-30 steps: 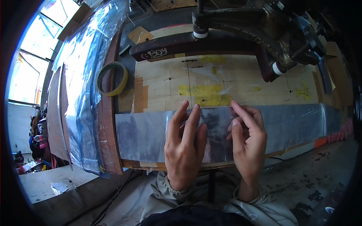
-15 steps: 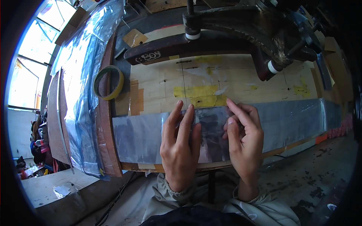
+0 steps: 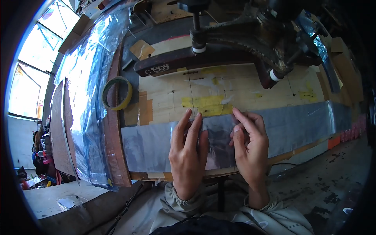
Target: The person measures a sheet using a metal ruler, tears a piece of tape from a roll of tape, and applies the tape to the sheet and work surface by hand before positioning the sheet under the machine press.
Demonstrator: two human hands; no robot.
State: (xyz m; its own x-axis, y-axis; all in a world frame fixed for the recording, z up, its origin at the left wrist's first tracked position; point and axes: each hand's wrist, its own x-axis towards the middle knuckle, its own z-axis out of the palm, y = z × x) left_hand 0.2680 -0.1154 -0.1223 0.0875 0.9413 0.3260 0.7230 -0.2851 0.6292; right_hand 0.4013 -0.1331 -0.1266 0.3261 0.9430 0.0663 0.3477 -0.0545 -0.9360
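Observation:
A shiny grey strip (image 3: 293, 121) runs along the near edge of a wooden board (image 3: 156, 94). Over its middle, my left hand (image 3: 186, 156) has its fingers stretched out, their tips by the strip's far edge. My right hand (image 3: 252, 150) is opposite, index finger extended, thumb apart from it and the other fingers curled. Nothing shows in either hand. Between them the strip has a darker, reflective patch (image 3: 219, 139). Beyond the fingertips, yellow tape (image 3: 207, 103) is stuck on the board.
A dark clamp-like fixture (image 3: 235, 33) with a long bar (image 3: 196, 60) spans the board's far side. To the left, a yellow tape roll (image 3: 127, 100) sits on a brown strip (image 3: 113, 149) beside crinkled clear plastic sheeting (image 3: 88, 129). An orange piece (image 3: 334, 141) marks the right edge.
The view has shifted slightly, so the board and fixture appear a little lower. Both hands keep nearly the same pose over the grey strip.

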